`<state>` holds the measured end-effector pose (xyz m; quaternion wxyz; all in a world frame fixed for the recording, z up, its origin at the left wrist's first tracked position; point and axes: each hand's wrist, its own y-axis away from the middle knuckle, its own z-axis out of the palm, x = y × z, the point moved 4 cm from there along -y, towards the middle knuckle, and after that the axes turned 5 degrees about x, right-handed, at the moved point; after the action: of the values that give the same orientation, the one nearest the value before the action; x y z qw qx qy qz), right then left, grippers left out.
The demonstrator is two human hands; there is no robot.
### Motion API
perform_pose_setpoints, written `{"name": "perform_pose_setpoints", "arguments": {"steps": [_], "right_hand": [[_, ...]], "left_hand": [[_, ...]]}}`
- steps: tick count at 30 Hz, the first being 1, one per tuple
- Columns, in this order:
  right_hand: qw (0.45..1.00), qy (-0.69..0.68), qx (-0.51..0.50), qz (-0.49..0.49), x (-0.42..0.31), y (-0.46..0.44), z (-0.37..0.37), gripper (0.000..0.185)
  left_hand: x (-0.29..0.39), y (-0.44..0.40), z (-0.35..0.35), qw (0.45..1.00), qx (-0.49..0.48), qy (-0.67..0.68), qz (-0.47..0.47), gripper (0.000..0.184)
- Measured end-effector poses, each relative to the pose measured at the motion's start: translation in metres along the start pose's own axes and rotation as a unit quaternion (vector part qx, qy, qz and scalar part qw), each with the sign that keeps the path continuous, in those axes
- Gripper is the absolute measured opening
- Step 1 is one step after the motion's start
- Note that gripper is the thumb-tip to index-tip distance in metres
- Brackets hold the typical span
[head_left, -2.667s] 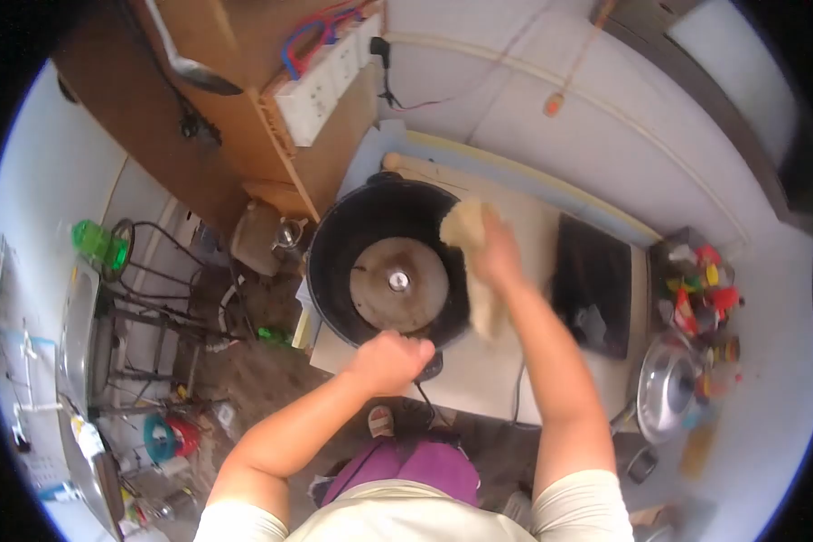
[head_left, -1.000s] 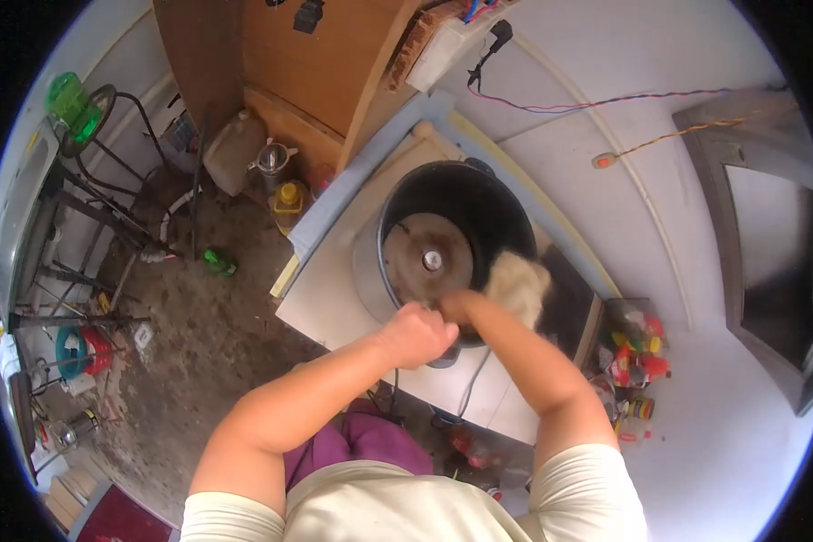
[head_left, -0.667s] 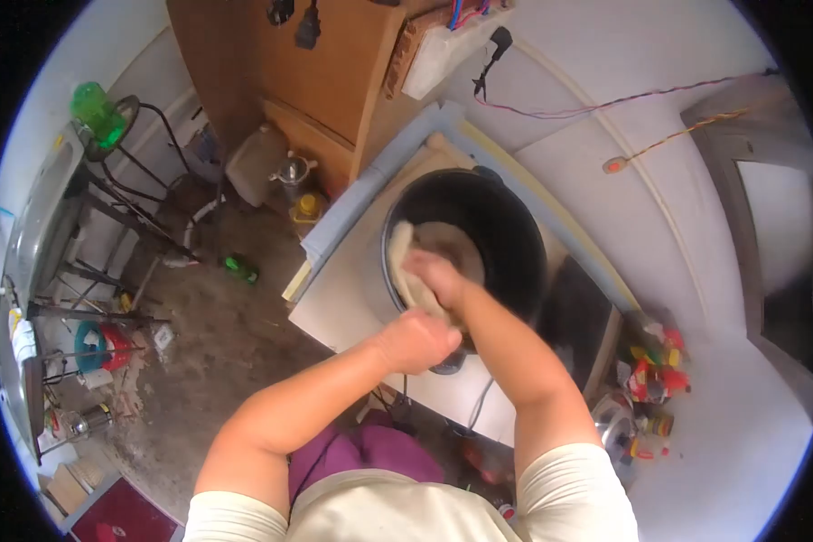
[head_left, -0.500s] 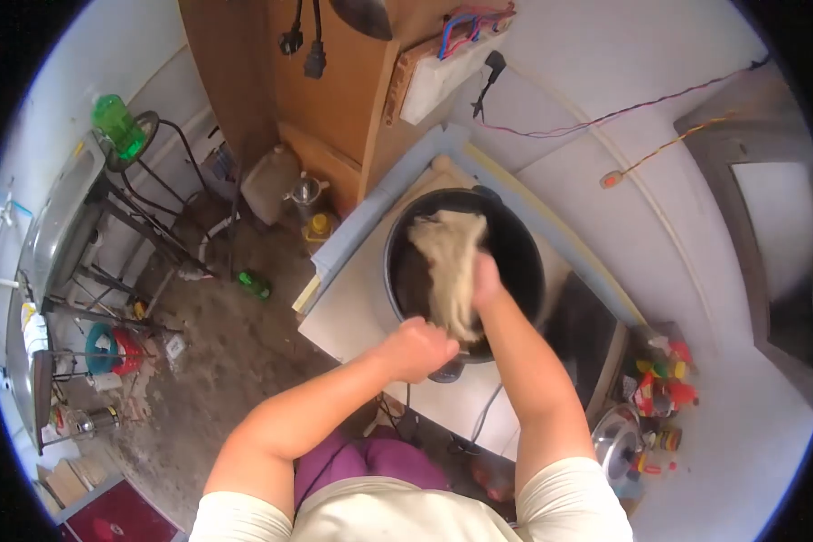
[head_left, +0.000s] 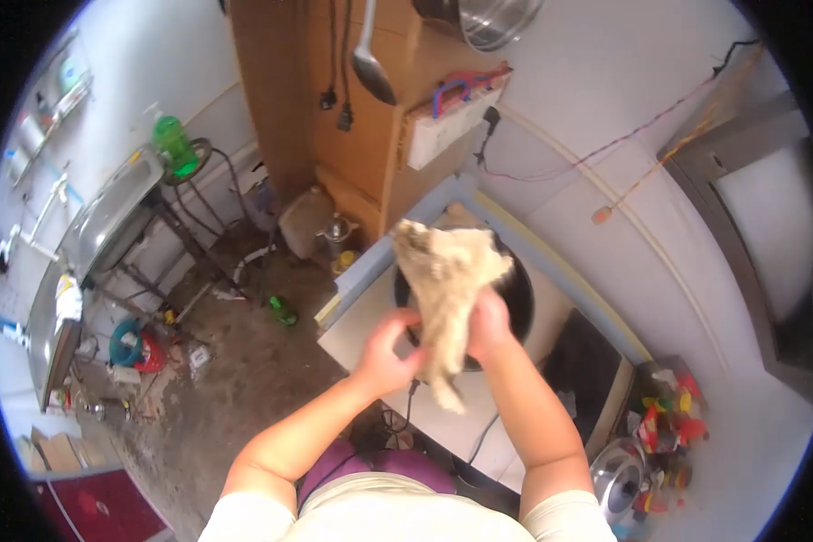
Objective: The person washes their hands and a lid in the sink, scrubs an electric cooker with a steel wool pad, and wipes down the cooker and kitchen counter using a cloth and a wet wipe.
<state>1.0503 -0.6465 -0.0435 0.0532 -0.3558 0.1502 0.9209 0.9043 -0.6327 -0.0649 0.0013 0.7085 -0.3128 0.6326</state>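
A beige, rumpled cloth (head_left: pixel 452 271) hangs in the air above a black pot (head_left: pixel 520 303). It looks frayed and dirty at its upper left corner, and its narrow lower end dangles over the counter. My right hand (head_left: pixel 490 327) grips the cloth along its right side, fingers partly behind it. On the other side, my left hand (head_left: pixel 390 354) is beside the cloth's lower part, thumb and fingers apart. Whether its thumb touches the cloth I cannot tell. Much of the pot is hidden behind the cloth.
The pot stands on a white tiled counter (head_left: pixel 361 341) with a raised edge behind. A ladle (head_left: pixel 370 77) hangs from a wooden cabinet (head_left: pixel 289 117). Right of the counter are a metal lid (head_left: pixel 619 474) and colourful packets. A green bottle (head_left: pixel 283 310) is on the floor, left.
The cloth has risen out of the pot and spread wider at the top. My left hand has loosened, its fingers now apart. The view has tilted up somewhat.
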Motion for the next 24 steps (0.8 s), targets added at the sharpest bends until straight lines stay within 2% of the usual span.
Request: {"name": "perform_pose_setpoints", "arguments": {"steps": [1, 3, 4, 5, 6, 7, 8, 10, 13, 14, 16, 17, 19, 21, 23, 24], "right_hand": [[0.998, 0.060, 0.022, 0.003, 0.006, 0.007, 0.029, 0.037], [0.986, 0.155, -0.059, -0.006, 0.027, 0.007, 0.068, 0.027], [0.940, 0.333, -0.072, -0.014, 0.031, 0.008, 0.093, 0.022], [0.862, 0.500, -0.085, -0.026, 0.037, 0.007, 0.117, 0.020], [0.940, 0.325, -0.086, 0.061, 0.102, -0.032, 0.094, 0.021], [0.924, 0.378, -0.027, 0.042, 0.150, -0.064, 0.058, 0.025], [0.939, 0.336, -0.027, 0.075, 0.175, -0.060, 0.058, 0.024], [0.957, 0.252, -0.060, 0.132, 0.196, -0.054, 0.079, 0.026], [0.964, 0.136, -0.117, 0.195, 0.228, -0.040, 0.094, 0.028], [0.964, 0.115, -0.129, 0.204, 0.236, -0.035, 0.101, 0.028], [0.959, 0.083, -0.155, 0.222, 0.252, -0.029, 0.112, 0.030], [0.957, 0.117, -0.148, 0.219, 0.256, -0.026, 0.116, 0.031], [0.952, 0.186, -0.131, 0.205, 0.255, -0.020, 0.126, 0.032], [0.922, 0.336, -0.085, 0.176, 0.250, -0.024, 0.124, 0.033], [0.926, 0.334, -0.069, 0.161, 0.264, -0.035, 0.110, 0.031], [0.930, 0.332, -0.060, 0.147, 0.262, -0.037, 0.111, 0.031]], "left_hand": [[0.016, 0.002, -0.020, 0.996, 0.082, -0.033, 0.034, 0.026], [0.015, 0.017, -0.065, 0.982, 0.177, -0.022, 0.057, 0.012], [0.020, 0.022, -0.090, 0.977, 0.199, -0.079, 0.017, 0.008], [0.027, 0.027, -0.113, 0.966, 0.222, -0.132, -0.026, 0.010], [0.001, 0.027, -0.131, 0.947, 0.220, -0.207, -0.105, 0.021], [-0.056, 0.046, -0.144, 0.933, 0.199, 0.053, -0.294, 0.023], [-0.070, 0.066, -0.159, 0.930, 0.190, 0.051, -0.310, 0.023], [-0.055, 0.085, -0.178, 0.915, 0.194, 0.063, -0.347, 0.026], [-0.063, 0.112, -0.192, 0.925, 0.209, 0.086, -0.304, 0.027], [-0.063, 0.116, -0.196, 0.943, 0.200, 0.044, -0.261, 0.029], [-0.069, 0.128, -0.213, 0.933, 0.236, -0.027, -0.271, 0.018], [-0.071, 0.132, -0.223, 0.925, 0.244, -0.086, -0.278, 0.013], [-0.071, 0.135, -0.242, 0.916, 0.266, -0.017, -0.299, 0.010], [-0.081, 0.139, -0.263, 0.908, 0.293, 0.069, -0.291, 0.012], [-0.084, 0.142, -0.287, 0.832, 0.354, 0.217, -0.370, 0.014], [-0.094, 0.146, -0.305, 0.832, 0.351, 0.224, -0.367, 0.016]]}}
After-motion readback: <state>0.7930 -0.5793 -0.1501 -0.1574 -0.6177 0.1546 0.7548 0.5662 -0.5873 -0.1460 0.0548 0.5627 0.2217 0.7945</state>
